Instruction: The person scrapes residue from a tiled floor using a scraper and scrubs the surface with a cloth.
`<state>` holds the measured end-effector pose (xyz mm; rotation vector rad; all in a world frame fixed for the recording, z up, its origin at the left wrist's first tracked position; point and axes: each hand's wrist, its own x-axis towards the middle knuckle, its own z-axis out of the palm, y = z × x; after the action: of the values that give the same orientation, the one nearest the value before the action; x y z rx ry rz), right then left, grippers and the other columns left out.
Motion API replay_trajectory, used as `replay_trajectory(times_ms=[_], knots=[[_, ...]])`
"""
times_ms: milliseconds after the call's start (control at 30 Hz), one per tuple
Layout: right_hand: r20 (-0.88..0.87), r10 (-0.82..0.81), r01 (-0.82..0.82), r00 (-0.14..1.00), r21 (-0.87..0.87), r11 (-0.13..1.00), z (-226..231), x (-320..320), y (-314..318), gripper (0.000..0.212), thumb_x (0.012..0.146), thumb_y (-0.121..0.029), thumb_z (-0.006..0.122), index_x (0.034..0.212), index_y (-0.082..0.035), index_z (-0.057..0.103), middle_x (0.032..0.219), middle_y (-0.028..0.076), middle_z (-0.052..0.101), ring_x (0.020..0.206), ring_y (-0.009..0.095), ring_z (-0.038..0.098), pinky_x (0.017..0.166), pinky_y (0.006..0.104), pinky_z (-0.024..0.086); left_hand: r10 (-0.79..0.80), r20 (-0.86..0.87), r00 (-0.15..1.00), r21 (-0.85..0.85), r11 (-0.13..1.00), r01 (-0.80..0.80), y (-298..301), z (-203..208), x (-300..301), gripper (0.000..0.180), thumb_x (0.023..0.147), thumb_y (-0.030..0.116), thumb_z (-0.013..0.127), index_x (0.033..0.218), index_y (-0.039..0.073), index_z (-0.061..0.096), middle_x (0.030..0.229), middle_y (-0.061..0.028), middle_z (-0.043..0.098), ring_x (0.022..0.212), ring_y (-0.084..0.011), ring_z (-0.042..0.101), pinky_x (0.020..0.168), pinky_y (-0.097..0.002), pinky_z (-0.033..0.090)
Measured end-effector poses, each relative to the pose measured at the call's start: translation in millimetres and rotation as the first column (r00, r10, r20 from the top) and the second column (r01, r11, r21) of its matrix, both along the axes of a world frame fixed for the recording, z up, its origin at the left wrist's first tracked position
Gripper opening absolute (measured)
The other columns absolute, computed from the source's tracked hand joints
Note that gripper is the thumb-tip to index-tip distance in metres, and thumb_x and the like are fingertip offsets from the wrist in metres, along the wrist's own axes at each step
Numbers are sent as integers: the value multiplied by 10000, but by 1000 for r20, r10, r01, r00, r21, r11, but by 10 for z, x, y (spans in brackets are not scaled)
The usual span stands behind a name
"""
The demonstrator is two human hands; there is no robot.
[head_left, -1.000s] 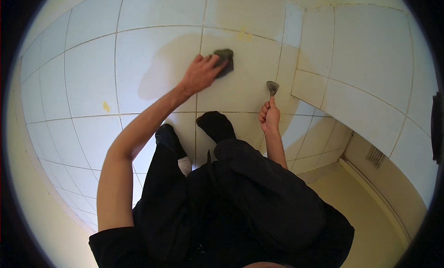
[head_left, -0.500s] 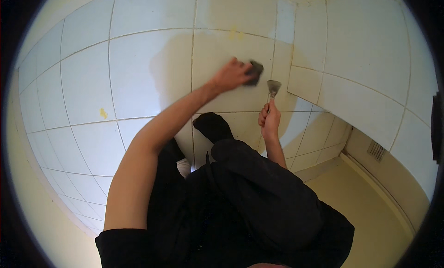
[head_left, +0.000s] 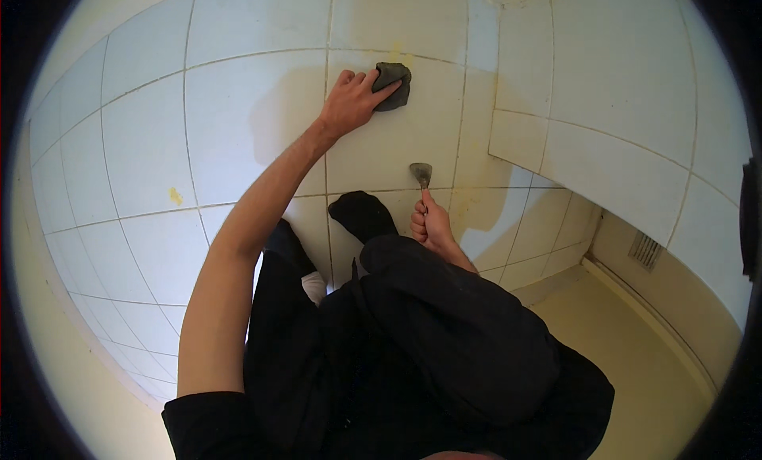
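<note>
A dark grey cloth [head_left: 391, 87] lies folded against the white floor tiles [head_left: 258, 103], pressed there by my left hand [head_left: 351, 101], whose fingers grip its left side. Yellow marks [head_left: 401, 51] show on the tile just beyond the cloth. Lower and to the right, my right hand [head_left: 431, 222] is closed round the handle of a scraper [head_left: 421, 173]. Its wide metal blade points away from me, held apart from the cloth. Part of the handle is hidden inside the fist.
A tiled box-like ledge [head_left: 603, 158] stands on the right, with a vent grille [head_left: 644, 250] low beneath it. Another yellow spot [head_left: 175, 196] marks the floor at left. My dark-socked foot [head_left: 363, 214] rests between my hands.
My left hand has swept the cloth leftward and farther away over the tiles. My right hand, still holding the scraper, has shifted left and slightly nearer to me.
</note>
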<state>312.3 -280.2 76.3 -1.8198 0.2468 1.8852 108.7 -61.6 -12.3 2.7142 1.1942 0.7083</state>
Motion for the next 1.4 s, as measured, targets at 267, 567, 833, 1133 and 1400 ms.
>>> replay_trajectory(times_ms=[267,567,833,1133,1400], knots=[[-106,-61,65,992,30,997,-61,60,8,475,1034,-559,427,734,-200,347,546,-82,203,420,68,149,381,273,101,-31,-55,998,-158,987,22,-5,20,9,635,819,69,638,1400,314,563,1155,-154,580,937,-251,627,854,-400,415],[-130,-95,93,987,-26,995,-28,8,21,474,1028,-570,435,741,-202,350,564,-83,202,446,71,160,392,268,111,-39,-71,997,-177,984,26,-15,2,-1,663,811,54,639,1412,319,550,1208,-167,572,965,-261,623,868,-410,413],[-140,-52,47,989,-40,998,-11,9,-4,461,1047,-545,405,750,-199,338,580,-79,220,446,80,174,390,273,134,-34,-59,998,-166,986,24,-19,21,-3,662,807,54,644,1411,310,551,1197,-161,571,951,-259,618,861,-408,416],[-96,41,-42,995,-2,999,1,41,-52,475,1043,-546,414,728,-199,336,560,-77,225,428,79,177,385,271,143,-31,-42,999,-59,998,28,-18,34,-4,552,812,67,616,1328,261,623,1102,-93,580,838,-216,600,804,-369,406],[-63,213,-213,975,11,977,-61,-2,-53,474,1060,-519,390,734,-176,352,542,-81,230,417,68,163,379,276,116,-140,-47,989,-127,983,133,-200,67,-10,575,821,94,655,1376,232,593,1094,-99,556,957,-220,586,880,-390,414]])
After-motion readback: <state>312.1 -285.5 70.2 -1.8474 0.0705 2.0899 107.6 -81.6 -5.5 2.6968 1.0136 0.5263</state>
